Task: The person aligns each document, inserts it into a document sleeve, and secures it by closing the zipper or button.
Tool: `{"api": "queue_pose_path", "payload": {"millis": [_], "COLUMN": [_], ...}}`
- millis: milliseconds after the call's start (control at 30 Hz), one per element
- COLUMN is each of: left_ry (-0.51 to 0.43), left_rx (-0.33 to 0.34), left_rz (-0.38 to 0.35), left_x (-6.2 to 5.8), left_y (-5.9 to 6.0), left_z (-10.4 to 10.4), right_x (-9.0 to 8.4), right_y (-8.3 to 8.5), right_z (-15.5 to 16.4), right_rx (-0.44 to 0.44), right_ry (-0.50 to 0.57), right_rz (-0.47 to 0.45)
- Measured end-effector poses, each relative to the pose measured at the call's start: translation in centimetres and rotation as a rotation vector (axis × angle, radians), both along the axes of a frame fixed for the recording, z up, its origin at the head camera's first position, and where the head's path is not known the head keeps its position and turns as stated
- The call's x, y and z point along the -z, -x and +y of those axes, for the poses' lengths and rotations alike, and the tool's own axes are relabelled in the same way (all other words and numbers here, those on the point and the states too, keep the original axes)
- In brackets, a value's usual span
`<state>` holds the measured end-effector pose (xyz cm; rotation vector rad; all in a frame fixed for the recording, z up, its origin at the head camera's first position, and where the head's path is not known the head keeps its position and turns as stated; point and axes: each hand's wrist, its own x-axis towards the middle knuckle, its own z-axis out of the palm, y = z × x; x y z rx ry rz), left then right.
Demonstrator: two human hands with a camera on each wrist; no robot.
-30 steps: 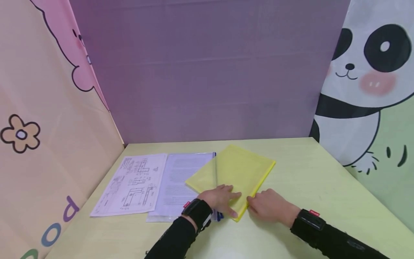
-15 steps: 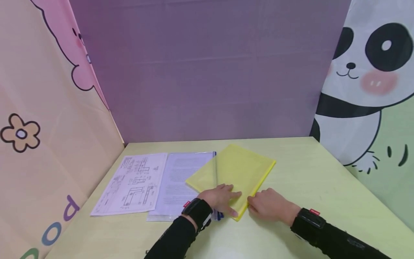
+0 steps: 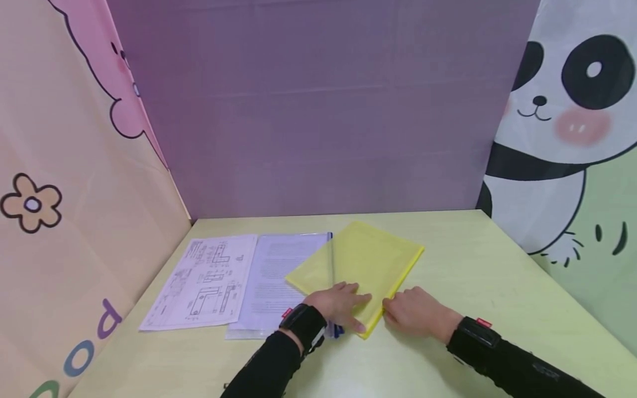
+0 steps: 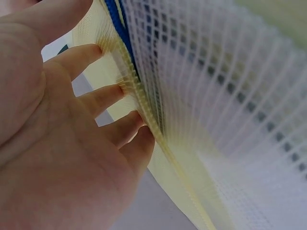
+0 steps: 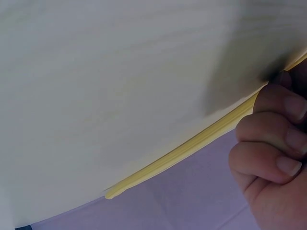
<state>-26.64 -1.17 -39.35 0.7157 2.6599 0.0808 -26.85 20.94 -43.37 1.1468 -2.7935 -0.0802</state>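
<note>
A translucent yellow document pouch (image 3: 370, 260) lies at an angle on the table, its corner overlapping a clear document pouch (image 3: 278, 271) with a printed sheet inside. My left hand (image 3: 340, 305) rests on the yellow pouch near its front corner, fingers spread. In the left wrist view its fingertips (image 4: 139, 122) touch the pouch, with clear mesh and a blue edge close by. My right hand (image 3: 415, 312) pinches the yellow pouch's right edge, close to the front corner. The right wrist view shows curled fingers (image 5: 266, 132) against the yellow edging (image 5: 187, 146); the thumb is mostly hidden.
Left of the pouches, a sheet of technical drawings (image 3: 211, 282) lies flat, its right side meeting the clear pouch. A purple backdrop (image 3: 328, 110) rises behind the table (image 3: 473, 265), with printed cartoon curtains on both sides.
My right hand has shifted very slightly away from me along the yellow pouch's right edge, keeping its pinch. The left hand and the papers stay in place.
</note>
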Motion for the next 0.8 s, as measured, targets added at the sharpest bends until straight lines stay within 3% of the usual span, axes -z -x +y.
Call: {"api": "queue_pose_path", "payload": {"millis": [467, 800], "left_ry": [0.021, 0.015], "left_rx": [0.008, 0.005], "left_rz": [0.006, -0.006], "left_x": [-0.2, -0.1], "left_y": [0.1, 0.1], "left_z": [0.1, 0.1], "right_x": [0.0, -0.1], "right_y": [0.2, 1.1], "right_z": [0.2, 0.7], "right_rx": [-0.03, 0.02], "right_ry": [0.001, 0.027], "right_rz": [0.034, 0.021]}}
